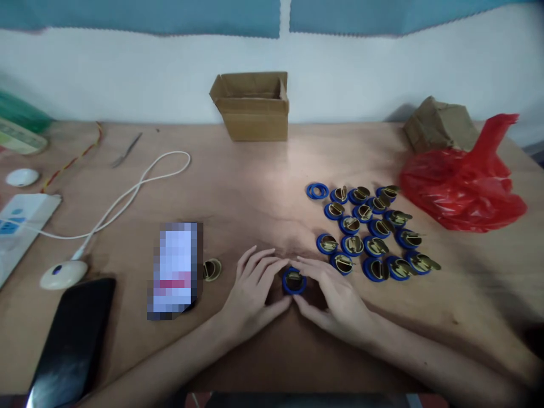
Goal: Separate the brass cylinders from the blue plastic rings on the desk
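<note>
A round brass clip-backed brooch piece with a blue ring [294, 280] lies on the table, framed by both my hands. From its left side, my left hand [257, 289] curves around it, index fingertip at the far edge and thumb at the near edge. My right hand [338, 292] mirrors this from the right. The fingertips of the two hands nearly meet. To the left, beside a phone [176, 266] with a blurred-out screen, lies a brass clip piece [211, 270] without a visible blue ring. Several blue-ringed clip pieces [352, 245] stand in loose rows on the right.
Loose blue rings [317, 191] lie behind the rows. A red plastic bag [461, 190] and brown paper package [442, 124] sit at right. An open cardboard box [259, 119] stands by the wall. At left are a dark phone [74, 334], white cable [136, 187] and tweezers [127, 151].
</note>
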`<state>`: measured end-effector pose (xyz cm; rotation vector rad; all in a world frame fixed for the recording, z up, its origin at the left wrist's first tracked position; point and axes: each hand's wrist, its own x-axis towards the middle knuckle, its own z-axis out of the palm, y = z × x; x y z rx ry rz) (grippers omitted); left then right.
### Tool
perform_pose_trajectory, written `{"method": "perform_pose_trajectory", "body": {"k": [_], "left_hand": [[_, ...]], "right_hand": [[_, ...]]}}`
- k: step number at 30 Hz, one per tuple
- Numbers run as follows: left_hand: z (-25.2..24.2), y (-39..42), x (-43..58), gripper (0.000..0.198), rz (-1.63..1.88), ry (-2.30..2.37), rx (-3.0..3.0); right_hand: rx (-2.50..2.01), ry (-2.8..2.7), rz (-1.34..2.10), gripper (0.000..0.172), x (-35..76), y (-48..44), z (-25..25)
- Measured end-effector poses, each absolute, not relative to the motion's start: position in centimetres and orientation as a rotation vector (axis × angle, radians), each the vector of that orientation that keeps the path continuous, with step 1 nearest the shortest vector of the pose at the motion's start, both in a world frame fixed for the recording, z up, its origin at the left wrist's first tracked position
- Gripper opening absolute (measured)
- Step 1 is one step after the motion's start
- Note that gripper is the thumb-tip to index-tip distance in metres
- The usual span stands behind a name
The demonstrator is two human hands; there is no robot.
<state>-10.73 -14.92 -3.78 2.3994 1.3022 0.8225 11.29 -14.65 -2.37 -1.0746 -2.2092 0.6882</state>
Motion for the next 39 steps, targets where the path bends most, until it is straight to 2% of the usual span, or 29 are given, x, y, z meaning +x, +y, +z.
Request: {"method": "perform_pose_trajectory", "body": {"k": [5, 11, 19, 25, 30, 36, 39], "left_hand": [[-2.9, -15.1, -10.5, 0.042, 0.795, 1.304, 2.413], [-2.5, -15.2, -10.6, 0.047, 0.832, 1.339, 2.413], [-2.6, -15.0, -10.8, 0.026, 0.859, 1.399, 2.399], [-2.5, -15.0, -11.0, 0.02, 0.855, 1.303, 2.32], [-2.6, -15.1, -11.0, 0.015, 0.872, 1.264, 2.259], [-2.7, -14.9, -11.3, 0.013, 0.824, 1.264, 2.214], [-2.7, -14.7, -11.4, 0.012, 0.828, 1.267, 2.198]], "right_hand": [[-1.134, -2.263, 0.674, 0.048, 11.4, -14.4, -2.5], [-1.095, -2.32, 0.565, 0.054, 11.1, -14.1, -2.5], [-1.072, -2.251, 0.679, 0.039, 11.3, -13.9, -1.9], [-0.975, -2.229, 0.749, 0.046, 11.6, -14.1, -1.6], [-0.963, -2.136, 0.944, 0.04, 11.4, -14.1, -1.6], [-0.998, -1.801, 1.363, 0.043, 11.2, -14.0, -1.7], [-1.0, -1.743, 1.431, 0.039, 11.3, -13.9, -1.7]]}}
